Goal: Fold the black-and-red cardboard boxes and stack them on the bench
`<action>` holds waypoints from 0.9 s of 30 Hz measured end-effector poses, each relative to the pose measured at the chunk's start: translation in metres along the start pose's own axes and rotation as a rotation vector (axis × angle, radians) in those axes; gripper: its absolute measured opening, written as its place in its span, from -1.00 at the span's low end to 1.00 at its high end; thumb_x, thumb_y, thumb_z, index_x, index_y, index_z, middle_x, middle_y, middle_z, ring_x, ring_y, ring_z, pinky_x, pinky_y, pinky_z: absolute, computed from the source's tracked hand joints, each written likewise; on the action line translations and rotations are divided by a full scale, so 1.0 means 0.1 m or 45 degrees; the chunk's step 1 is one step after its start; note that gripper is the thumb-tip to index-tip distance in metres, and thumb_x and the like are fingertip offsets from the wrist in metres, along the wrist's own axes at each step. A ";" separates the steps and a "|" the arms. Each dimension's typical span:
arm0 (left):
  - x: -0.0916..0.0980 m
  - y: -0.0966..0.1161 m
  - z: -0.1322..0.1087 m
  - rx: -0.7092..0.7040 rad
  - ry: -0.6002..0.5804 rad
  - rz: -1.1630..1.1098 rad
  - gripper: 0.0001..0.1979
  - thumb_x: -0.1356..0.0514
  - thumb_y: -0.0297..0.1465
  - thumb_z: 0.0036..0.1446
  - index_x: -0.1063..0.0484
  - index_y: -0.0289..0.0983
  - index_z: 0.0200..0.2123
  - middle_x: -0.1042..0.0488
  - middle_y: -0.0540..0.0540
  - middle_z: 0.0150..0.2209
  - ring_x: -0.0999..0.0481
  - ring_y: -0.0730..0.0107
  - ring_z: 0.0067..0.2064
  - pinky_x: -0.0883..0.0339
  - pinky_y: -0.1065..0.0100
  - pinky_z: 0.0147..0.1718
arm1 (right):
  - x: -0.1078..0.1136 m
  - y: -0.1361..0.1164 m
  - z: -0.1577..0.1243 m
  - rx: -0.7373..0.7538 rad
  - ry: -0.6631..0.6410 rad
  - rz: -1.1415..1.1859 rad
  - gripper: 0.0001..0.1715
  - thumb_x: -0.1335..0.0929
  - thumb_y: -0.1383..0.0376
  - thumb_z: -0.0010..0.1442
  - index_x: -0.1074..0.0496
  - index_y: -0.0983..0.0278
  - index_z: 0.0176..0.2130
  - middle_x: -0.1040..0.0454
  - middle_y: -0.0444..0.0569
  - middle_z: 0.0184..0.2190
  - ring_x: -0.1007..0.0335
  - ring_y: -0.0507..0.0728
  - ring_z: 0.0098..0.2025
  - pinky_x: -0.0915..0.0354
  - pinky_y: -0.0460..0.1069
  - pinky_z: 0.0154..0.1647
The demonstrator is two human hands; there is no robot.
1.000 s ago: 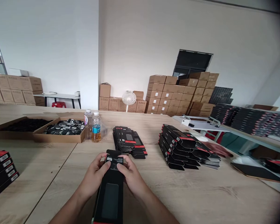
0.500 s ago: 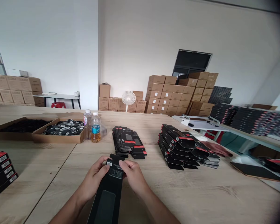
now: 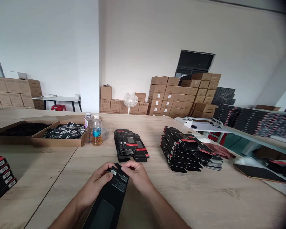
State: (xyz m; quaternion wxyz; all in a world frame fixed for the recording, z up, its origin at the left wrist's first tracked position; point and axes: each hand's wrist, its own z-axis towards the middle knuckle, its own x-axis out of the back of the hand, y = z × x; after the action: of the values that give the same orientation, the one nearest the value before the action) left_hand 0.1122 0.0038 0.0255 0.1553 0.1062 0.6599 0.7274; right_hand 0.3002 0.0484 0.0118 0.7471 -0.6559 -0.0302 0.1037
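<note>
A long black cardboard box point(image 3: 109, 202), printed with small white text and a barcode label, slants up from the bottom edge between my hands. My left hand point(image 3: 97, 179) grips its far left side, thumb on top beside the label. At the far right corner, my right hand point(image 3: 137, 175) pinches the end of the box, thumb on its upper face. The fingers beneath are partly hidden. Beyond my hands lies a stack of flat black cartons point(image 3: 131, 144). To the right, several opened-out black boxes point(image 3: 181, 148) are piled up.
Closed black boxes point(image 3: 2, 178) are stacked at the left edge. Two cardboard trays point(image 3: 59, 142) hold dark items and black-and-white pieces. Two bottles point(image 3: 97, 132) stand beside them. A black board point(image 3: 259, 173) lies at right. Behind are a white fan point(image 3: 130, 100) and carton stacks point(image 3: 173, 95).
The end flap that stood out beyond my fingers is now mostly folded in. The box has tilted slightly, its near end moving left, and my right hand has shifted to the corner.
</note>
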 end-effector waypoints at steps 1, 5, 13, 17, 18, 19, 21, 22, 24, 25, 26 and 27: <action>-0.01 0.00 0.00 0.001 -0.019 -0.002 -0.74 -0.14 -0.20 0.21 -0.43 -0.22 -0.13 -0.47 -0.01 -0.27 -0.37 0.37 -0.27 -0.21 0.39 -0.26 | 0.00 0.00 -0.01 -0.078 -0.004 0.090 -0.59 -0.54 0.00 -0.08 -0.56 0.30 -0.47 -0.53 -0.11 -0.50 -0.39 0.07 -0.41 -0.27 -0.01 -0.28; -0.03 0.01 -0.01 -0.032 -0.061 0.048 -0.68 -0.16 -0.16 0.19 -0.44 -0.20 -0.07 -0.48 -0.03 -0.25 -0.39 0.32 -0.23 -0.23 0.38 -0.24 | 0.01 -0.03 -0.05 -0.442 -0.122 0.381 -0.54 -0.54 -0.03 -0.08 -0.51 0.32 -0.47 -0.48 -0.14 -0.56 -0.33 0.02 -0.51 -0.20 -0.07 -0.42; 0.00 -0.09 -0.03 0.047 0.020 0.043 -0.44 -0.19 -0.10 0.17 -0.24 -0.13 0.19 -0.45 -0.03 -0.28 -0.41 0.32 -0.29 -0.24 0.38 -0.31 | -0.01 -0.11 -0.07 -0.202 -0.099 0.122 -0.59 -0.58 0.06 -0.16 -0.48 0.30 -0.51 -0.41 -0.21 -0.57 -0.23 0.00 -0.49 -0.10 -0.07 -0.39; -0.01 -0.10 -0.02 0.005 0.008 0.029 -0.45 -0.20 -0.11 0.16 -0.28 -0.14 0.18 -0.45 -0.02 -0.30 -0.40 0.34 -0.31 -0.21 0.40 -0.34 | -0.03 -0.15 -0.08 -0.121 -0.146 -0.002 -0.58 -0.54 0.01 -0.10 -0.47 0.30 -0.55 -0.36 -0.21 -0.59 -0.19 0.01 -0.49 -0.09 -0.06 -0.38; -0.01 -0.10 -0.02 0.002 0.011 0.020 -0.47 -0.20 -0.11 0.16 -0.30 -0.15 0.16 -0.44 -0.01 -0.32 -0.39 0.36 -0.33 -0.21 0.40 -0.35 | -0.03 -0.16 -0.09 -0.112 -0.152 -0.013 -0.57 -0.53 0.00 -0.08 -0.47 0.29 -0.55 -0.35 -0.21 -0.59 -0.18 0.01 -0.49 -0.09 -0.06 -0.38; -0.02 -0.09 -0.02 0.002 0.019 0.010 -0.49 -0.21 -0.12 0.16 -0.32 -0.16 0.14 -0.42 0.00 -0.34 -0.38 0.38 -0.35 -0.20 0.41 -0.37 | -0.03 -0.16 -0.09 -0.099 -0.159 -0.025 -0.57 -0.52 -0.01 -0.07 -0.47 0.29 -0.54 -0.34 -0.21 -0.60 -0.17 0.01 -0.49 -0.08 -0.06 -0.38; -0.03 -0.06 -0.02 0.002 0.043 -0.025 -0.53 -0.22 -0.14 0.15 -0.36 -0.17 0.10 -0.42 0.02 -0.37 -0.36 0.41 -0.38 -0.19 0.42 -0.39 | -0.04 -0.18 -0.09 -0.050 -0.178 -0.082 -0.56 -0.49 -0.02 -0.01 -0.49 0.29 -0.54 -0.33 -0.21 -0.60 -0.17 0.01 -0.49 -0.09 -0.06 -0.38; -0.04 -0.05 -0.02 -0.007 0.059 -0.052 -0.55 -0.22 -0.14 0.15 -0.38 -0.18 0.07 -0.43 0.01 -0.37 -0.36 0.41 -0.37 -0.19 0.42 -0.39 | -0.05 -0.19 -0.10 -0.009 -0.182 -0.126 -0.55 -0.47 -0.04 0.03 -0.50 0.29 -0.53 -0.34 -0.20 -0.60 -0.19 0.02 -0.48 -0.11 -0.05 -0.37; -0.05 -0.03 -0.01 -0.040 0.118 -0.124 -0.59 -0.24 -0.15 0.13 -0.42 -0.20 0.00 -0.46 -0.01 -0.35 -0.38 0.39 -0.35 -0.22 0.42 -0.36 | -0.06 -0.23 -0.11 0.082 -0.195 -0.209 -0.53 -0.40 -0.07 0.13 -0.57 0.27 -0.44 -0.43 -0.14 -0.51 -0.28 0.07 -0.40 -0.18 -0.03 -0.30; -0.05 -0.02 -0.01 -0.051 0.155 -0.164 -0.60 -0.25 -0.14 0.12 -0.43 -0.21 -0.04 -0.48 -0.02 -0.34 -0.40 0.38 -0.34 -0.23 0.41 -0.35 | -0.07 -0.25 -0.12 0.112 -0.209 -0.229 -0.52 -0.36 -0.09 0.17 -0.60 0.25 -0.35 -0.48 -0.10 -0.42 -0.34 0.11 -0.33 -0.22 0.00 -0.23; -0.05 -0.02 -0.01 -0.056 0.192 -0.203 -0.61 -0.26 -0.14 0.10 -0.44 -0.21 -0.06 -0.49 -0.02 -0.35 -0.41 0.37 -0.34 -0.24 0.40 -0.34 | -0.08 -0.27 -0.14 0.130 -0.232 -0.235 -0.52 -0.34 -0.09 0.20 -0.61 0.22 -0.25 -0.53 -0.07 -0.32 -0.39 0.15 -0.24 -0.25 0.03 -0.15; -0.04 -0.01 0.00 -0.056 0.224 -0.236 -0.60 -0.27 -0.13 0.08 -0.45 -0.21 -0.07 -0.50 -0.02 -0.36 -0.42 0.37 -0.35 -0.25 0.40 -0.35 | -0.09 -0.29 -0.16 0.139 -0.264 -0.232 -0.52 -0.33 -0.09 0.22 -0.60 0.19 -0.15 -0.54 -0.04 -0.21 -0.41 0.18 -0.15 -0.26 0.06 -0.06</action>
State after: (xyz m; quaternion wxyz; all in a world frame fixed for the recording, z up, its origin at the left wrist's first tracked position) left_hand 0.1164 0.0019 0.0244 0.1654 -0.0229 0.6620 0.7306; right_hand 0.2979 0.0281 0.0391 0.7810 -0.5944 -0.1609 0.1041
